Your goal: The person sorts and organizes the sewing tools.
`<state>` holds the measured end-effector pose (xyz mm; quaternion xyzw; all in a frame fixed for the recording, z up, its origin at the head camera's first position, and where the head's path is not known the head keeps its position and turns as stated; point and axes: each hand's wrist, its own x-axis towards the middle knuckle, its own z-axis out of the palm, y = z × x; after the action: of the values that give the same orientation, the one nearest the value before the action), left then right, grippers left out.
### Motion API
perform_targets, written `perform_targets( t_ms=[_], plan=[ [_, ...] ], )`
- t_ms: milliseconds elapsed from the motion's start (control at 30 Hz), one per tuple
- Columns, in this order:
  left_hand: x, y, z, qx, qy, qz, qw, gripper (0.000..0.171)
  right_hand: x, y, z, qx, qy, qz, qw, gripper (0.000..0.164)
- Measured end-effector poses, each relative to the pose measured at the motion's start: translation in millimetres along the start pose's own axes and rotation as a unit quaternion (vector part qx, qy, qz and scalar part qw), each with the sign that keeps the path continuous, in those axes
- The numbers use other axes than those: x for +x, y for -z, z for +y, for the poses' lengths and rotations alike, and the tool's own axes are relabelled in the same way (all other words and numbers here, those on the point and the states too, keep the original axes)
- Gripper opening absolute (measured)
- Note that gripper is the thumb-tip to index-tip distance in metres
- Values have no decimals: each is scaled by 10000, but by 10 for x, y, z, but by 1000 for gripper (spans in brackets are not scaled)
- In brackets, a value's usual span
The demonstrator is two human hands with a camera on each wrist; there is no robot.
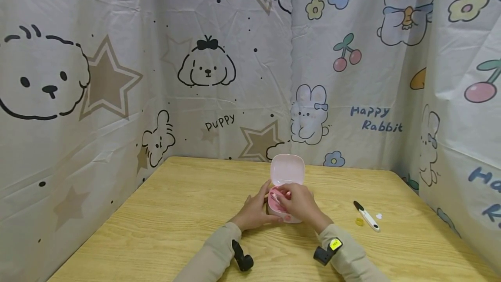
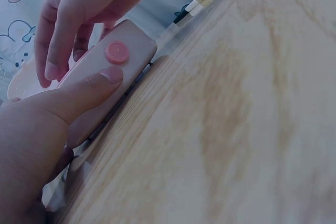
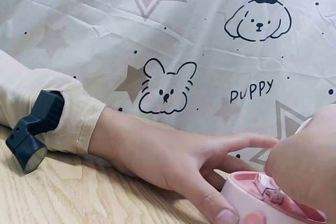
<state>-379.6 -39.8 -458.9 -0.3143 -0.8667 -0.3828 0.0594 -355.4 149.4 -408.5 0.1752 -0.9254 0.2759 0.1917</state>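
A small pink case [image 1: 292, 220] stands on the table with its hinged lid [image 1: 287, 171] raised. My left hand [image 1: 255, 210] grips it from the left, thumb along the front close to a round pink button [image 2: 117, 52]. From the right, my right hand [image 1: 301, 203] reaches over the case, its bent fingers dipping into the pink interior. A small whitish, partly clear piece [image 3: 269, 188] lies at those fingertips inside the case. The right fingertips are partly hidden, and I cannot tell whether they pinch that piece.
Right of the case, a slim black-and-white tool [image 1: 366, 216] lies on the wooden table [image 1: 188, 203]. Beside it are a small yellow ring [image 1: 359, 221] and a white scrap [image 1: 379, 216]. Printed cloth curtains [image 1: 207, 112] enclose the table's back and sides.
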Motion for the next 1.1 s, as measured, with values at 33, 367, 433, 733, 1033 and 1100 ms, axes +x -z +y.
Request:
perform_targets(
  t_ms=[33, 367, 433, 733, 1033, 1100],
  plan=[
    [2, 1, -1, 11, -4, 1, 10000, 122, 2, 9, 1, 10, 22, 5, 10000, 21],
    [8, -5, -7, -66, 34, -15, 10000, 124, -11, 149, 60, 253, -259, 52, 9993, 21],
    [7, -5, -9, -81, 27, 6, 10000, 125, -15, 173, 77, 257, -288, 39, 9992, 21],
    [3, 8, 10, -125, 139, -62, 9998, 125, -58, 295, 175, 149, -83, 48, 9998, 20],
    [18, 4, -2, -215, 178, -100, 9996, 125, -208, 491, 354, -89, -49, 109, 9999, 21],
    [14, 1, -8, -232, 136, -83, 9996, 125, -256, 538, 428, -147, -93, 126, 9998, 21]
  ],
)
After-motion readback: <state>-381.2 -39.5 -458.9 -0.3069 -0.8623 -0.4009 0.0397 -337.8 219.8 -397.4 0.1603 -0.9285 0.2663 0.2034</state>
